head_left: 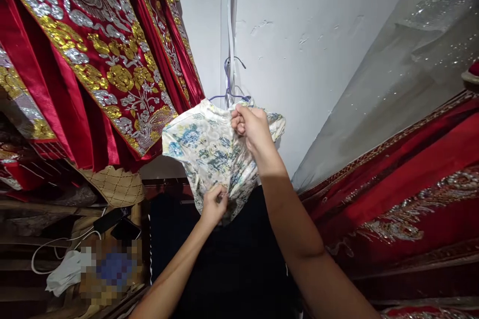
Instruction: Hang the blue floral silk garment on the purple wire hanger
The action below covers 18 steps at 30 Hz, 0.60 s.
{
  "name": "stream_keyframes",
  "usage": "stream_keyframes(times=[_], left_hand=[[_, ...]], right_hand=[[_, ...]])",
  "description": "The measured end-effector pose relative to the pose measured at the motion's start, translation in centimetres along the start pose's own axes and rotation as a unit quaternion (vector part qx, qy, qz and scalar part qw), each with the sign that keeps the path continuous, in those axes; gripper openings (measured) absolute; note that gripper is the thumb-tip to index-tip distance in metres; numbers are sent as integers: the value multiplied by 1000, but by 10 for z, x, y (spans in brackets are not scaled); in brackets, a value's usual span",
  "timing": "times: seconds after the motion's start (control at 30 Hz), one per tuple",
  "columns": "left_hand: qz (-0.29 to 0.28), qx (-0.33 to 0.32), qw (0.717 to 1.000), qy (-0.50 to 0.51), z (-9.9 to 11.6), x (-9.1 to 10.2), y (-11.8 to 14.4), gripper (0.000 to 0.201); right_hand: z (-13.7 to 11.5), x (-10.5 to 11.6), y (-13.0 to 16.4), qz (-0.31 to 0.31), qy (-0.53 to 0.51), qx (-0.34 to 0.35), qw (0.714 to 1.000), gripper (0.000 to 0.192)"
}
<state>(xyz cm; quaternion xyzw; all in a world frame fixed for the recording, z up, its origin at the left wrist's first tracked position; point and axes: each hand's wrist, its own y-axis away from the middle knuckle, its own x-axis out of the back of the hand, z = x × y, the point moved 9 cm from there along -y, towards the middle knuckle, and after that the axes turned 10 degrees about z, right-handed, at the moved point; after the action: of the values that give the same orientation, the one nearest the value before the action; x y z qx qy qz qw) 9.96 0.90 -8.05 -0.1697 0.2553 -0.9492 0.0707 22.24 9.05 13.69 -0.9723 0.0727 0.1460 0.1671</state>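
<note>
A white short-sleeved floral blouse with blue, green and yellow flowers hangs on a dark blue hanger against the wall. Its front edges meet along a line down the middle. Near the neckline, my right hand is closed on the upper front edge of the blouse, fingers curled. Lower down the same front line, my left hand pinches the fabric between thumb and fingers. Any button or fastener under the fingers is hidden.
Red garments with gold and silver embroidery hang at the left. More red beaded cloth and sheer sparkly fabric fill the right. A white strap runs down the wall. Phones, a white cable and tissue lie lower left.
</note>
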Motion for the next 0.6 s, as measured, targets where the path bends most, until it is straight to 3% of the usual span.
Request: stream_keyframes(times=[0.1, 0.17, 0.23, 0.3, 0.4, 0.5, 0.6], left_hand=[[-15, -15, 1000, 16, 24, 12, -41, 4], [-1, -60, 996, 63, 62, 28, -78, 28], [79, -141, 982, 94, 111, 57, -114, 41], [119, -208, 969, 55, 154, 74, -140, 32], [100, -289, 952, -32, 198, 76, -159, 16], [140, -310, 939, -61, 209, 92, -166, 15], [245, -238, 940, 29, 179, 140, -171, 16]], right_hand=[[0, -16, 5, -40, 29, 23, 999, 32], [2, -18, 16, -53, 41, 49, 997, 30], [2, -15, 25, -57, 53, 61, 995, 30], [-3, -12, 28, -54, 59, 74, 994, 29], [-12, -7, 21, -41, 68, 109, 991, 28], [4, 2, 19, -24, 131, 115, 984, 31], [51, 16, 37, -24, 190, 57, 980, 33]])
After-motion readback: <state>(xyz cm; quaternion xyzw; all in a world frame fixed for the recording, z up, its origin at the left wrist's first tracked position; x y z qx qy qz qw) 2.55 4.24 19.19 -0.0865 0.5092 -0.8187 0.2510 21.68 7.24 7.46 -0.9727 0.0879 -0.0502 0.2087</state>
